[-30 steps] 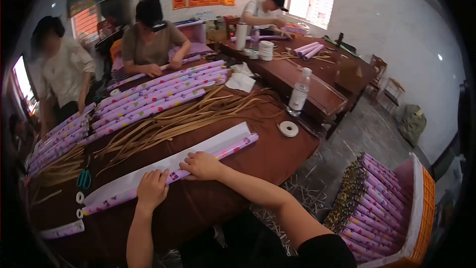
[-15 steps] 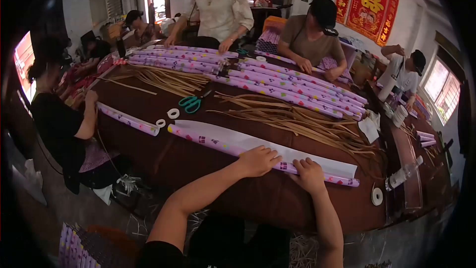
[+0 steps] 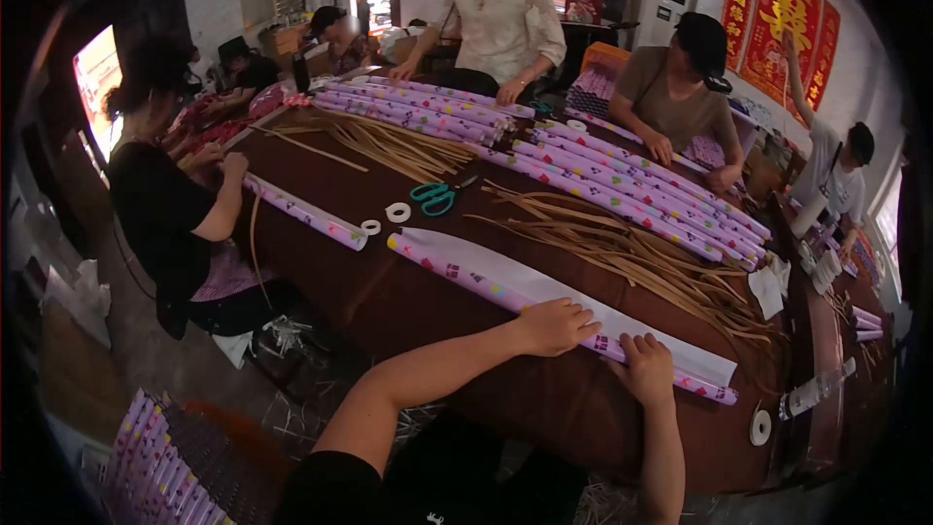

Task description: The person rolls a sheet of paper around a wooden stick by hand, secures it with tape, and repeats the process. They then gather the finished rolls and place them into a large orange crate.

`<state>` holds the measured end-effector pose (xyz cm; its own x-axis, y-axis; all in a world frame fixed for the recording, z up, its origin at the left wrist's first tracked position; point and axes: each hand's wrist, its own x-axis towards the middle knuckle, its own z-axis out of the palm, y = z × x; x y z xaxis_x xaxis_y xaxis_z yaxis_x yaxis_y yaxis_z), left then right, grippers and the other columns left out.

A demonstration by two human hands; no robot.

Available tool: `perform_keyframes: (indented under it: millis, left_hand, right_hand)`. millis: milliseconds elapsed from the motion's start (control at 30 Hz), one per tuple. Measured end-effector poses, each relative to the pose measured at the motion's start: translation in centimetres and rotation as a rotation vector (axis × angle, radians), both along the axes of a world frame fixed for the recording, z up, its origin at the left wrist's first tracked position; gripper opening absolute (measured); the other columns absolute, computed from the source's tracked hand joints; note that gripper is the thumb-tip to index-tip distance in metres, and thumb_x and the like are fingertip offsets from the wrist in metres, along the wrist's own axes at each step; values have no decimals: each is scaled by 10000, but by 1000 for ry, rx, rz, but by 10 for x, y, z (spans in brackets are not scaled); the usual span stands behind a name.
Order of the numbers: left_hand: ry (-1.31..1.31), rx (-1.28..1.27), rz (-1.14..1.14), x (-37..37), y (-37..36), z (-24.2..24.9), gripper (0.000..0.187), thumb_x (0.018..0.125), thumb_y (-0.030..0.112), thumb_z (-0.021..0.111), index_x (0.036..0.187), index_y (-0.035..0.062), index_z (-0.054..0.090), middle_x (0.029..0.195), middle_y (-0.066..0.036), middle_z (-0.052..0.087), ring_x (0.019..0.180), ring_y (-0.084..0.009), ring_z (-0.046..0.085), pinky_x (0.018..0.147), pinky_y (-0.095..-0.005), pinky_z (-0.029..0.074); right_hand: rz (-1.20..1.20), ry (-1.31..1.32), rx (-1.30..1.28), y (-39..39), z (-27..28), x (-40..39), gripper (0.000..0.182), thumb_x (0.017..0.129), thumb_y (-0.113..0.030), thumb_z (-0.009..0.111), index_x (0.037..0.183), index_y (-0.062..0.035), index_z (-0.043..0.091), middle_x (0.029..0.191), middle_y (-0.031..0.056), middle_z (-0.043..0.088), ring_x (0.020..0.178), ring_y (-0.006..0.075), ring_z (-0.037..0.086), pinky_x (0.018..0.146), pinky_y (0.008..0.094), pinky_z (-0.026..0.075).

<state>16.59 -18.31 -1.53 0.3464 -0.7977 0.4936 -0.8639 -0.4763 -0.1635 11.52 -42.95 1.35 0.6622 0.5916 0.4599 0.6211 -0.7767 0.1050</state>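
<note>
A long roll of lilac printed paper [image 3: 486, 297] lies slantwise on the brown table [image 3: 408, 297] before me, with a white flap of sheet open along its far side. My left hand [image 3: 558, 327] has its fingers curled over the roll near the middle. Just right of it, my right hand [image 3: 644, 369] grips the roll closer to its right end. Beyond the flap lies a bundle of brown strips [image 3: 622, 248]. Teal-handled scissors [image 3: 432, 198] and a white tape roll [image 3: 398, 212] are beyond the roll's left end.
Several lilac rolls [image 3: 622, 185] lie across the table's far side. A co-worker in black [image 3: 160, 194] at the left holds another roll [image 3: 306, 211]. More people stand or sit beyond the table. A tape roll [image 3: 760, 427] and a clear bottle [image 3: 814, 395] are at the right.
The view has swung left, so the scene sits further right. Both my hands remain on the roll. At the far right, a co-worker's arm is now raised high.
</note>
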Motion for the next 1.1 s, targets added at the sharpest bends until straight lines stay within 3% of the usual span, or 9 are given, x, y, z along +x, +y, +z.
perform_keyframes:
  millis: [333,500,633,667,800,933,1100]
  left_hand:
    - [-13,-24,-20,-9,5,1,475,823,187,630,1282,71,596,935,-83,610,849,-232,625,771,-347,490]
    - [-92,-87,-80,-25,-7,-1,355,862,196,581,1193,71,609,926,-68,606,871,-219,617,783,-332,483]
    - [-54,-159,49,-68,-19,12,325,888,207,534,1188,124,624,978,-73,592,970,-234,572,809,-384,454]
    - [-59,-185,33,-77,-19,10,335,885,220,538,1194,125,626,973,-80,593,959,-241,573,809,-380,456]
    - [14,-216,-19,-108,-15,2,353,871,243,583,1191,100,632,945,-98,594,919,-261,578,810,-387,470]
    - [155,-178,-50,-115,-20,5,409,818,283,694,1161,67,640,944,-110,598,902,-286,587,816,-401,487]
    - [303,-180,-30,-118,-27,16,444,782,288,748,1149,54,657,941,-116,581,856,-290,591,767,-379,501]
  right_hand:
    - [6,-60,-161,9,15,-18,497,750,-326,775,1114,-30,609,775,92,578,725,261,596,594,366,496]
    - [-46,51,-161,0,14,-44,477,799,-329,736,1121,-9,587,779,95,561,711,263,587,564,372,481]
    - [-30,45,-191,-18,18,-68,475,820,-326,716,1134,2,575,767,95,555,688,255,583,535,367,466]
    - [-52,100,-189,-18,19,-78,482,762,-281,745,1118,-6,571,806,107,570,720,281,595,575,398,483]
    - [-30,185,-244,-27,7,-101,464,761,-316,741,1085,-18,595,775,81,570,713,260,590,573,382,483]
    - [119,34,-225,-33,8,-100,450,763,-371,741,1073,-72,611,785,46,580,760,241,572,607,355,479]
    - [111,24,-224,-37,1,-98,393,800,-415,694,999,-88,605,789,8,553,767,186,578,623,317,474]
